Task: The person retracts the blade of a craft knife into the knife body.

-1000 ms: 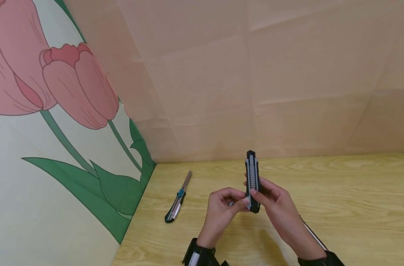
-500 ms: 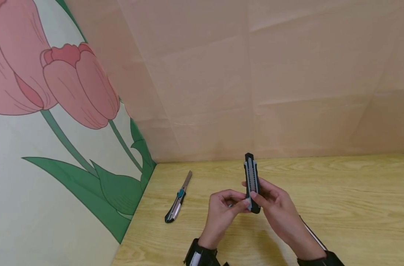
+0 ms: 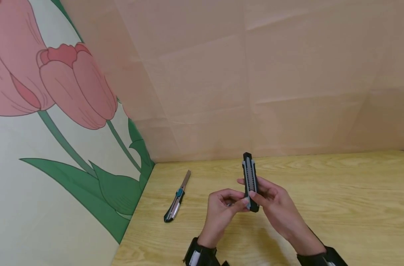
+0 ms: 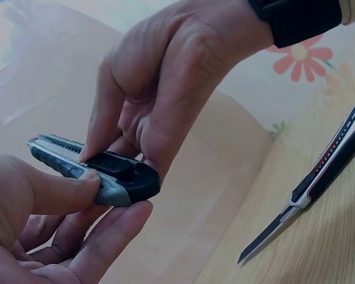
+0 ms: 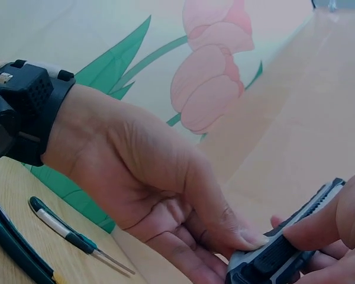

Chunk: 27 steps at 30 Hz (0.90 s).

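A black and grey utility knife (image 3: 250,171) stands nearly upright above the table in the head view, held by both hands. No blade shows beyond its top end. My left hand (image 3: 222,207) pinches the knife's lower end between thumb and fingers. The right hand (image 3: 280,203) grips it from the other side, its thumb pressed on the front near a black slider (image 4: 109,164) that shows in the left wrist view. Left of the hands, a second utility knife (image 3: 174,207) with a teal slider lies on the table, its blade extended away from me.
The wooden table (image 3: 338,195) meets a creased pinkish-brown sheet (image 3: 202,92) behind and a tulip-printed panel (image 3: 79,88) at left. Another knife (image 4: 325,160) with its blade out lies on the table in the left wrist view. A green-handled tool (image 5: 18,251) shows in the right wrist view.
The held knife has shifted slightly left and leans a little more to the left. Both hands keep their hold, and a fingertip of the right hand shows further out behind the knife.
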{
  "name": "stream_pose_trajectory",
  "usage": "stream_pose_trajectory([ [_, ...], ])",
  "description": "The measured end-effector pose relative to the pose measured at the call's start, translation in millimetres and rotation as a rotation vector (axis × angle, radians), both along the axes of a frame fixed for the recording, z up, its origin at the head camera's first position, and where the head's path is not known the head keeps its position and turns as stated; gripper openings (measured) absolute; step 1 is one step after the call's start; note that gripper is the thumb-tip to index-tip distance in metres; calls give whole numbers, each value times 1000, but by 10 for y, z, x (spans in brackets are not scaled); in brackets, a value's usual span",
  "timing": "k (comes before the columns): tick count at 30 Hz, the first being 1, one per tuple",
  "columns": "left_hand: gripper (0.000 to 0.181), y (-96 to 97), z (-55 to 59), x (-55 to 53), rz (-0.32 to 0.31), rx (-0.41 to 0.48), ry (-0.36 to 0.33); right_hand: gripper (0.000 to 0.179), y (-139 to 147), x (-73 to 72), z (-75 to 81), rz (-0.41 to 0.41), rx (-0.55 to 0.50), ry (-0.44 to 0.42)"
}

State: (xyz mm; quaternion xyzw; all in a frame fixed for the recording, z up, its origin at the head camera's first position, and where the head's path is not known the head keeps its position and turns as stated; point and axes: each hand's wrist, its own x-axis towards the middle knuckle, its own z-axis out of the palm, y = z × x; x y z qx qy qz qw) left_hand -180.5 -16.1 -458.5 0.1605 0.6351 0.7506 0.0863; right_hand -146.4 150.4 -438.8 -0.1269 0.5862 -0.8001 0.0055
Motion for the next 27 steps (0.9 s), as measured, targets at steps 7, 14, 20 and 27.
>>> stream_pose_trajectory([
  [7,23,-27,-29,21,-35,5,-40,52,24,6,-24,-36,83,-110],
  [14,25,-28,-131,51,-48,-37,-145,51,70,4,-81,-91,292,-156],
  [20,22,9,-288,104,-52,-91,-186,52,201,-44,-175,-199,587,-137],
  [27,19,22,-478,173,-41,-178,-188,53,288,-73,-317,-225,709,-169],
])
